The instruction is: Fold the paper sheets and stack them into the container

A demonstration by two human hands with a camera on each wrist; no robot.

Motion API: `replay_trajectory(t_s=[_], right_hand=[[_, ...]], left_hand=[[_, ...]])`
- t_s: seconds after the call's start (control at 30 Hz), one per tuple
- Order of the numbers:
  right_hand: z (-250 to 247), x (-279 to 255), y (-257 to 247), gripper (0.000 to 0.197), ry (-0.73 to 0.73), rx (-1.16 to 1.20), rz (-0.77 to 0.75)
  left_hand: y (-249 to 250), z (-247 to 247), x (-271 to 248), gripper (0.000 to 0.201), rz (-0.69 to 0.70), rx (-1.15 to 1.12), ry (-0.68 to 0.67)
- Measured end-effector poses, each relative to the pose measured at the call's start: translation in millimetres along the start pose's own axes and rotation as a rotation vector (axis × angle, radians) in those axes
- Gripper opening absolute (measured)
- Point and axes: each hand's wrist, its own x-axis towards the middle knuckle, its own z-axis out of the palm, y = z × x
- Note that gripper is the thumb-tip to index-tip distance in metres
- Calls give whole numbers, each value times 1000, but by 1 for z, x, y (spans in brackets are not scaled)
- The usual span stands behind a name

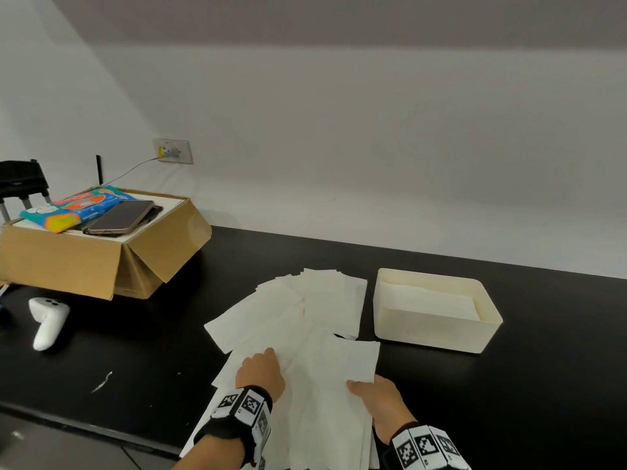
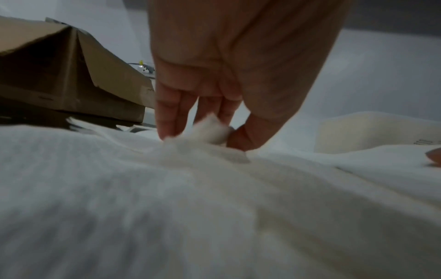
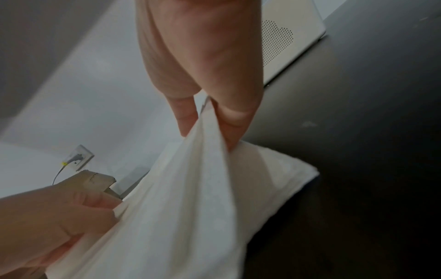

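Note:
Several white paper sheets (image 1: 305,310) lie fanned out on the black table (image 1: 543,368). My left hand (image 1: 271,354) is on the nearest sheet (image 1: 325,401); the left wrist view shows its fingers and thumb pinching a bunched bit of paper (image 2: 210,128). My right hand (image 1: 354,385) pinches the same sheet's right edge between thumb and forefinger, which the right wrist view shows as a lifted fold of sheet (image 3: 190,188). The cream container (image 1: 431,330) stands to the right of the sheets, with folded paper lying inside it.
A cardboard box (image 1: 84,259) at the left back carries a phone (image 1: 122,218) and a colourful packet (image 1: 78,208). A white controller (image 1: 49,320) lies in front of it. The table's front edge runs along the lower left. A wall socket (image 1: 173,150) has a cable plugged in.

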Motion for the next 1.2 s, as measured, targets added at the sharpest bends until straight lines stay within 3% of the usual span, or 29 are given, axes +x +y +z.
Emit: replay_trajectory(t_s=[0.17,0.47,0.63,0.8,1.0,1.2], right_hand=[[-2,2,-1,28,-19,-5,13],[2,0,-5,24,-31,-19,30],[-1,-3,-8,18,-39,-15,26],[-1,-5,-9,12,-41,-15,24],[0,-3,-6,13,-37,-38,21],[4,-2,-6,21,-14,-90,2]], left_hand=[[0,-3,3,53,0,-4,-30],[6,-5,0,44,16,102,-14],[3,-8,0,35,13,52,1],[5,-3,-2,47,40,36,-30],[9,-3,-3,46,60,128,-23],[3,-10,0,43,55,70,-15]])
